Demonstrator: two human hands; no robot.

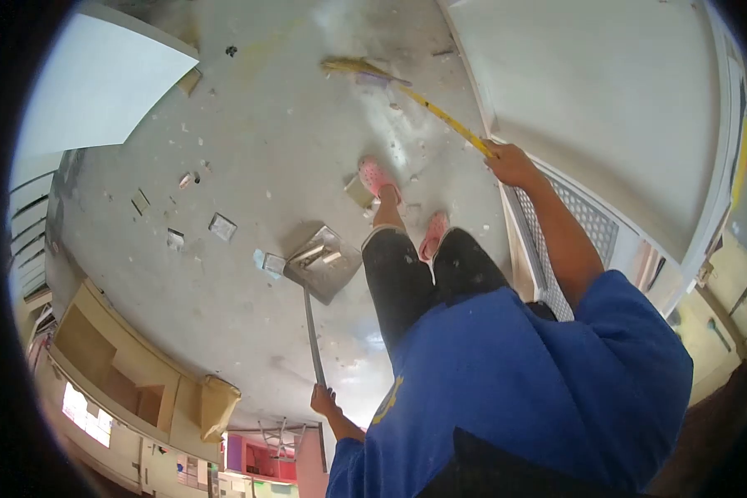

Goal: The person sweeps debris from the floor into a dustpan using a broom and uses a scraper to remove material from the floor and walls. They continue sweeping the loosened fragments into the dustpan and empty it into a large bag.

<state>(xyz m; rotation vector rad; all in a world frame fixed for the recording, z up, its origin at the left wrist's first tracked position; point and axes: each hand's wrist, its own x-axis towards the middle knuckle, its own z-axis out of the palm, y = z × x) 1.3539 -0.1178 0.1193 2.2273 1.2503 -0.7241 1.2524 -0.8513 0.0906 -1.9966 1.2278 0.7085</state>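
Observation:
My right hand (513,166) is closed round the yellow handle of a broom (448,121), whose yellowish bristles touch the floor at the top centre. Low in the view, my left hand (325,400) grips the grey handle of a long-handled dustpan (328,270). The metal pan rests on the floor to the left of my legs, with several light pieces of debris (314,254) in it. Beside the pan's left edge lies a small pale blue and clear scrap (270,262).
Bits of debris (222,227) are scattered over the grey floor (266,149). A white panel (100,79) stands at the upper left, a large white cabinet (598,91) at the right. Wooden shelving (116,357) is at the lower left. My pink shoes (378,178) are near a tan square piece.

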